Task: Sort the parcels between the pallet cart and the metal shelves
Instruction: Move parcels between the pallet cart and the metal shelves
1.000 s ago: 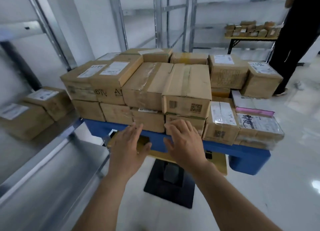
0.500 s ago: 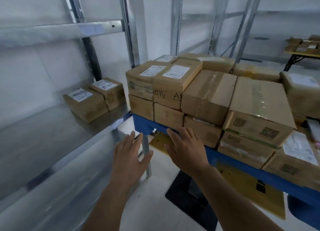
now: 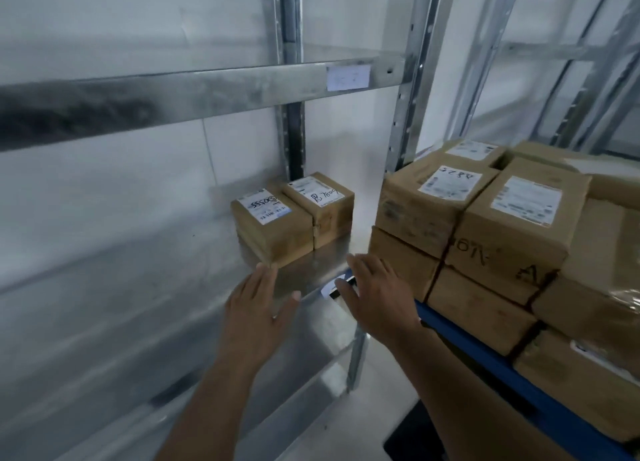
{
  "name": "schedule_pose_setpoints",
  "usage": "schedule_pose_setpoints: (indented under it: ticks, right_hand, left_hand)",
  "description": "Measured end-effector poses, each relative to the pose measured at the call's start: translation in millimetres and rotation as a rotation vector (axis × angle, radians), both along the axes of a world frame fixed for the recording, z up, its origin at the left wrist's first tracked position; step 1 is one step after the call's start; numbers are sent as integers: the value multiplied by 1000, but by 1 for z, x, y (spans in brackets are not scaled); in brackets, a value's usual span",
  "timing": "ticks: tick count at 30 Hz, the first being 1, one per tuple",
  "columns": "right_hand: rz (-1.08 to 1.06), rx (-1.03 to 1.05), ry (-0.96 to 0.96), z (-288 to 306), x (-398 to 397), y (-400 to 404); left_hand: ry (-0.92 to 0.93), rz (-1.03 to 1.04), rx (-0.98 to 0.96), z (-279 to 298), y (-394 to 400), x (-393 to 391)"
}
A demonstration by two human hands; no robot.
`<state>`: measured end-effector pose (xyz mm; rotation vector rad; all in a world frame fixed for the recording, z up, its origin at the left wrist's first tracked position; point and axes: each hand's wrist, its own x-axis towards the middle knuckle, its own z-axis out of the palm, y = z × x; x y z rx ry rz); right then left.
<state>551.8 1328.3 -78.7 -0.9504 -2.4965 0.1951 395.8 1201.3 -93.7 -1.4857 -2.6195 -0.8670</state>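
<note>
Both hands are out flat with fingers spread and nothing in them: the left hand (image 3: 258,308) at lower centre, the right hand (image 3: 377,296) just beside it. Just above the left fingertips, two small brown cardboard parcels (image 3: 291,218) sit side by side, touching, on the dull galvanised metal shelf (image 3: 138,304), each with a white label scrawled in marker. On the right of the frame, taped cardboard boxes (image 3: 485,225) are stacked in layers on the blue pallet cart (image 3: 512,377).
</note>
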Motion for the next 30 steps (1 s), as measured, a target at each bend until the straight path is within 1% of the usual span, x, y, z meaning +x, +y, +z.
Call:
schedule_pose_setpoints:
  ticks: [4, 7, 10, 12, 15, 18, 20, 25, 28, 30]
  right_hand:
    - [11, 14, 99, -7, -42, 28]
    - [0, -70, 66, -9, -71, 52]
    - [-2, -101, -88, -9, -99, 76]
    - [-17, -148, -61, -9, -115, 88]
    - [-121, -244, -36, -11, -134, 104]
    - [-147, -215, -18, -17, -144, 115]
    - [-150, -245, -4, -19, -149, 119]
    - [-135, -376, -4, -18, -167, 110]
    - [-109, -438, 96, -17, -175, 100]
    - [-107, -553, 181, -18, -175, 96]
  left_hand:
    - [-47, 32, -45, -2, 20, -45]
    - [-93, 56, -69, -1, 38, -75]
    - [-109, 79, -103, 1, 58, -99]
    - [-128, 86, -110, 2, 72, -110]
    - [-178, 92, -116, -2, 90, -123]
    - [-256, 112, -138, -7, 105, -133]
    - [-328, 112, -142, -8, 112, -136]
    - [-506, 135, -70, -10, 113, -146]
    - [-565, 139, 9, -14, 104, -149]
    - [-603, 142, 49, -15, 100, -147]
